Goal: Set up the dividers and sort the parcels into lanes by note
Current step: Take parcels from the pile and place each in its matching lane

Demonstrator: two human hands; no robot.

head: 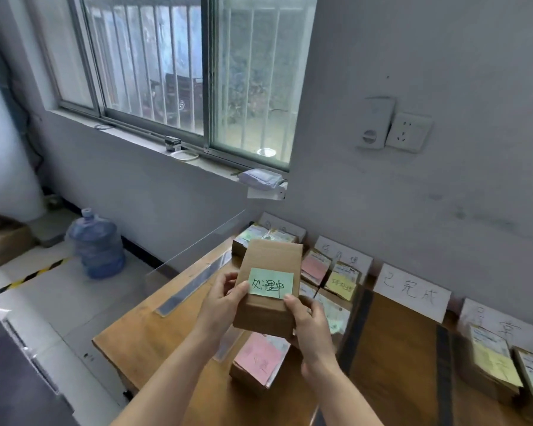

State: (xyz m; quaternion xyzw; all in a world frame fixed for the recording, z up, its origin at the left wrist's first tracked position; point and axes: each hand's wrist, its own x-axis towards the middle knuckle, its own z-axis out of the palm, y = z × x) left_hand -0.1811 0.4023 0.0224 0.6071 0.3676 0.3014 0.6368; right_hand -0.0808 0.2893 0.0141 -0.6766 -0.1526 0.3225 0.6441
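Parcel in brown cardboard, raised above the wooden worktop in both hands, its green sticky note turned up toward the camera. The left hand pinches the near-left edge, its thumb on the note's corner; the right hand clasps the lower-right corner, thumb on top and the other fingers hidden beneath.

The sorting appears well under way, and the step in hand looks like reading the handwritten note before choosing a lane. The next move would call for matching that writing to one of the white label cards propped against the wall, then setting the parcel down in the matching lane without knocking the stacks already there.

Four label cards can be counted along the wall; the third is the clearest, and the lane before it looks bare. Two dark divider strips run across the worktop between lanes, and a clear strip lies flat to the left. A single parcel with a pink note sits directly under the raised one. Behind it, a crowded group carries one pink and one yellow note among others, its exact number too tightly packed to tell. At far right, at least two more parcels lie side by side, one bearing a yellow note.
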